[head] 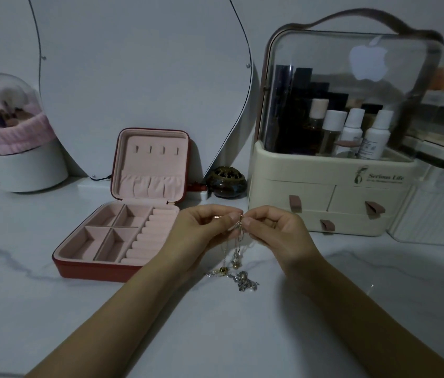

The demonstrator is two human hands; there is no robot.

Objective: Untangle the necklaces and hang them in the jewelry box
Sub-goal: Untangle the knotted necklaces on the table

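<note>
Two hands, left hand [204, 227] and right hand [272, 227] both pinching one necklace tangle [236, 257], one open jewelry box [122, 214] left of them, four hooks [156, 150]

The cream cosmetics organizer [332, 184] reads "Serious Life".

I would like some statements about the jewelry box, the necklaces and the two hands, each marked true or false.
1. The jewelry box stands open. True.
2. Both the left hand and the right hand pinch the necklaces. True.
3. A necklace already hangs on the hooks in the lid. False: the hooks are bare.
4. The necklaces hang fully in the air. False: their lower ends lie on the marble tabletop.
5. The jewelry box is to the right of the hands. False: it is to their left.
</note>
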